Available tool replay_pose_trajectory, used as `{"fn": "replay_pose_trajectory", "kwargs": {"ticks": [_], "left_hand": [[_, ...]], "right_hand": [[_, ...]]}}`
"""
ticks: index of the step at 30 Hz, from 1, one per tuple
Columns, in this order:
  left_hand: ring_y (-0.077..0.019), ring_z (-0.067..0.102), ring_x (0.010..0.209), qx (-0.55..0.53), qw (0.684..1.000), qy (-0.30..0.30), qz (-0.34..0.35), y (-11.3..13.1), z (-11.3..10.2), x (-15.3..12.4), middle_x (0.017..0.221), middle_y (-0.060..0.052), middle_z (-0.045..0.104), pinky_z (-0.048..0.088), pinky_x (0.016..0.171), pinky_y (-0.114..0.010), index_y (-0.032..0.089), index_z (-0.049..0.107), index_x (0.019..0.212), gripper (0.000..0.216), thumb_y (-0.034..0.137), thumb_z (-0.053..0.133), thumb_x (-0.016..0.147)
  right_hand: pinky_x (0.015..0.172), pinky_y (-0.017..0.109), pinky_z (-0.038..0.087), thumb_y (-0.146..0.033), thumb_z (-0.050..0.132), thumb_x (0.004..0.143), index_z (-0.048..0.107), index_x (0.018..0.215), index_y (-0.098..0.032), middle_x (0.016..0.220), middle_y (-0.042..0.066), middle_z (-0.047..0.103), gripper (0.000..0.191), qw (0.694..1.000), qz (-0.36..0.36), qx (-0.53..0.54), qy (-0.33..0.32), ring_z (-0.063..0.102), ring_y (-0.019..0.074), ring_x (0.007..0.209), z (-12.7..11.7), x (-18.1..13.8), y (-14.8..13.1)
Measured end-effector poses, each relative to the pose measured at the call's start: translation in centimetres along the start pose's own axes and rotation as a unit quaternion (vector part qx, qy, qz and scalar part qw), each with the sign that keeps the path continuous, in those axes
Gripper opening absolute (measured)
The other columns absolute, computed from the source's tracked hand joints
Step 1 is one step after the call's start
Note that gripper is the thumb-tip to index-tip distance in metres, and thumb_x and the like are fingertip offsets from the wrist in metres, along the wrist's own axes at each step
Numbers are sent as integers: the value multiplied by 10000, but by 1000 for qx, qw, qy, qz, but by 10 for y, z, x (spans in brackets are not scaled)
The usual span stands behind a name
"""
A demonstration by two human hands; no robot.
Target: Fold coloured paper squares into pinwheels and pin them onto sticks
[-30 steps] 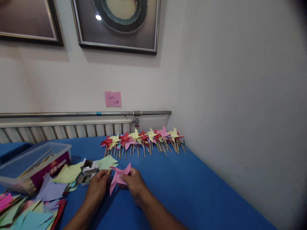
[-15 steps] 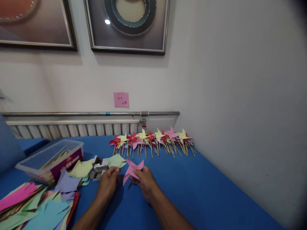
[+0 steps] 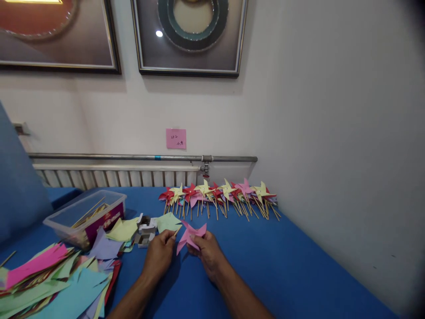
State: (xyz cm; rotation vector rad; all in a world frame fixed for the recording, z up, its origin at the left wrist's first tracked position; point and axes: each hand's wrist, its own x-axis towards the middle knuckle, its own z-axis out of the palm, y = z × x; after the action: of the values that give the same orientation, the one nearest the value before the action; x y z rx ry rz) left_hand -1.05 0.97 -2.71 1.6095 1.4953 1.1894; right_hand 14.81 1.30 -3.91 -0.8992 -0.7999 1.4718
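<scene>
Between the thumb and fingers of my right hand (image 3: 206, 251) is a pink paper pinwheel (image 3: 192, 233), its blades folded and facing up. My left hand (image 3: 160, 253) is closed around a thin wooden stick (image 3: 178, 230), whose tip pokes out toward the pinwheel; stick and pinwheel look slightly apart. A small white box (image 3: 146, 231) with open flaps sits just left of my left hand. Beside it a pale green paper sheet (image 3: 168, 222) lies on the blue table (image 3: 299, 274).
Finished-looking pinwheels on sticks (image 3: 219, 197) lie in a row by the wall. At left stand a clear plastic bin (image 3: 114, 201) holding sticks and, nearer, a pile of coloured cut paper (image 3: 66, 294). Yellow sheets (image 3: 122, 230) and purple sheets (image 3: 105, 246) lie between.
The whole view has shifted, so everything sits a little farther right. My hands keep their grips, and the stick tip and pinwheel stay close together.
</scene>
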Motion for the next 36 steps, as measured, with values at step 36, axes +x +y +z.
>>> {"fn": "replay_pose_trajectory", "kwargs": {"ticks": [36], "left_hand": [[-105, 405, 468, -51, 993, -104, -30, -9, 11, 3, 497, 37, 518, 236, 484, -238, 183, 559, 639, 217, 352, 515, 768]], "right_hand": [[550, 239, 453, -330, 871, 563, 652, 799, -139, 614, -6, 658, 374, 1000, 0, -28, 1, 569, 113, 535, 3, 1, -1]]}}
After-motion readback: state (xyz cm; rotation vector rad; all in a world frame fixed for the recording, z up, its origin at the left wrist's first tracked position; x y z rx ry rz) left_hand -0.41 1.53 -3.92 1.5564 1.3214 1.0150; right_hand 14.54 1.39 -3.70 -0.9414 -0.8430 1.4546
